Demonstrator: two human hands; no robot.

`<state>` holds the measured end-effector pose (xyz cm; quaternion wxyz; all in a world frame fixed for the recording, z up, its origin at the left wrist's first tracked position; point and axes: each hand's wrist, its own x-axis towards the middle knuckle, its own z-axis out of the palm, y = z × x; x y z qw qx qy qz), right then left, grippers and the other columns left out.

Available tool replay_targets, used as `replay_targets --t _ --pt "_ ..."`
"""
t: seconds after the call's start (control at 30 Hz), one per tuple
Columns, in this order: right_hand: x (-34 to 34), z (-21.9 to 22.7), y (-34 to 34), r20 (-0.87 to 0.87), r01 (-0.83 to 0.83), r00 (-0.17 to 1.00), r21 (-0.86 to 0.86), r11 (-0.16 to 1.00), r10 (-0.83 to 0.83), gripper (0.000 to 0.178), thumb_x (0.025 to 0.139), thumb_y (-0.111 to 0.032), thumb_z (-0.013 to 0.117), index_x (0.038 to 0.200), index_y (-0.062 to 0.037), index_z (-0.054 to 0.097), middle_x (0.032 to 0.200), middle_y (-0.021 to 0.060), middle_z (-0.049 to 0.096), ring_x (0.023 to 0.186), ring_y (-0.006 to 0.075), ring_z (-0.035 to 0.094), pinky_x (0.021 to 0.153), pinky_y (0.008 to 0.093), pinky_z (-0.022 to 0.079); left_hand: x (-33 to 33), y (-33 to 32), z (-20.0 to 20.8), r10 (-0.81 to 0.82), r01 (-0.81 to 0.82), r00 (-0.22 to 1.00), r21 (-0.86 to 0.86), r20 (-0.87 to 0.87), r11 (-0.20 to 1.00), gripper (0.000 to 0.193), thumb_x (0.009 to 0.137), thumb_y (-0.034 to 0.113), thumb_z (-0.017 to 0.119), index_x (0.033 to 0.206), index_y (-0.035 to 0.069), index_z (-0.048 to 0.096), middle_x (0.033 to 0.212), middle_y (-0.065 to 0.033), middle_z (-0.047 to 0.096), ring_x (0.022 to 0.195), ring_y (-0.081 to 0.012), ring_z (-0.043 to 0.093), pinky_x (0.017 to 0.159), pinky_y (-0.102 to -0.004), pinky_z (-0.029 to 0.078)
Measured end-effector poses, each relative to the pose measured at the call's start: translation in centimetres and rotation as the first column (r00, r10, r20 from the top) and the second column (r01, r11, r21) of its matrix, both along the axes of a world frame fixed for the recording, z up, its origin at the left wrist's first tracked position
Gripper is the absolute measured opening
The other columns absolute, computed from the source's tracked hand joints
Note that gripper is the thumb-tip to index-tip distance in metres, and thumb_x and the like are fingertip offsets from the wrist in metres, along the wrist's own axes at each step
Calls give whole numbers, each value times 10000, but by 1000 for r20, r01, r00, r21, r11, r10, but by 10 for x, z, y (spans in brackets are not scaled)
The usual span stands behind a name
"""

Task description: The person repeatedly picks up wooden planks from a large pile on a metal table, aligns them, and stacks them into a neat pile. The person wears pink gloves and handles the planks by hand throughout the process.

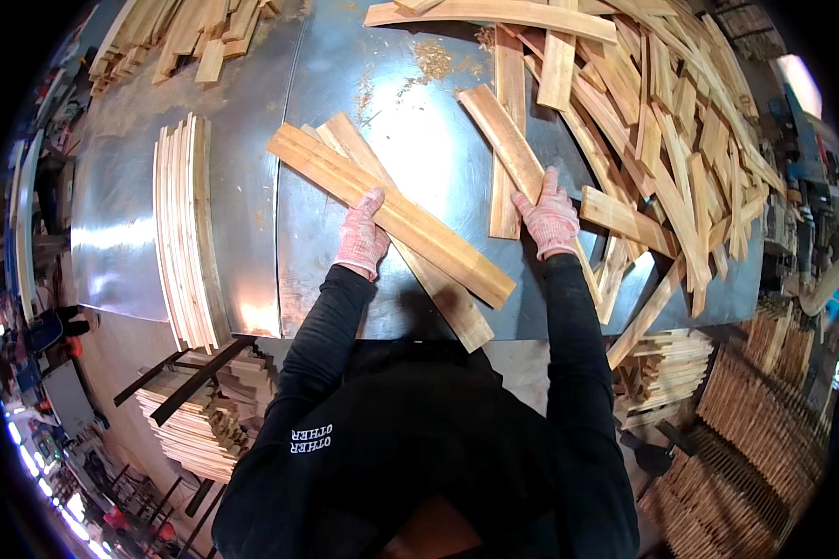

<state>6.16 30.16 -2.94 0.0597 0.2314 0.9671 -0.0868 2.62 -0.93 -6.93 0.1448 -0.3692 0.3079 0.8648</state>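
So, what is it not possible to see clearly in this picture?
In the head view:
Lower plank: middle, hidden by the upper wood at the left hand.
Right plank: part, hidden by the right hand.
Upper-left planks: cut by the top edge.
Far-left background clutter: blurred, small.

A broad, shiny grey metal table [233, 140] with a seam running front to back. On its left, a row of slim boards [186, 233] lies side by side; at the far left, piled planks [182, 37]. Wood shavings [432, 60] dot the far middle. A pale board [441, 293] slants across the front edge. A jumbled wood heap [657, 140] covers the right.
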Motion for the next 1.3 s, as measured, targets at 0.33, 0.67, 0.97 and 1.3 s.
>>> replay_targets --t 0.33,0.67,0.97,1.3 --pt "-35 20 -107 -298 -147 935 168 975 192 946 812 -613 678 1492 -34 367 1458 298 437 1334 446 451 1094 512 388 4 11 -15 -383 202 898 -568 -218 798 404 918 31 622 1306 59 511 1173 -116 651 1140 -242 607 985 -341 489" --pt "61 42 -42 -57 -109 994 -520 847 93 883 739 -279 750 1516 -78 386 1298 253 549 1185 403 565 1032 481 459 -8 23 0 -137 97 986 -331 -99 939 534 859 65 728 1321 11 466 1183 -114 627 1068 -221 618 927 -364 518" --pt "78 44 -119 39 -343 913 -462 818 405 1054 750 -350 789 1585 -91 200 1465 278 391 1317 450 437 1109 481 395 -9 49 27 -249 96 948 -565 -200 820 709 869 231 793 1405 38 370 1205 -140 613 1100 -252 605 938 -374 516" --pt "26 18 -153 75 66 996 -982 -180 -43 1050 779 -5 752 1608 -40 110 1435 138 508 1258 231 528 1046 298 447 -40 26 94 -674 313 690 -949 263 -50 1021 807 514 752 1523 -32 270 1385 -323 505 1290 -408 527 1079 -435 422"
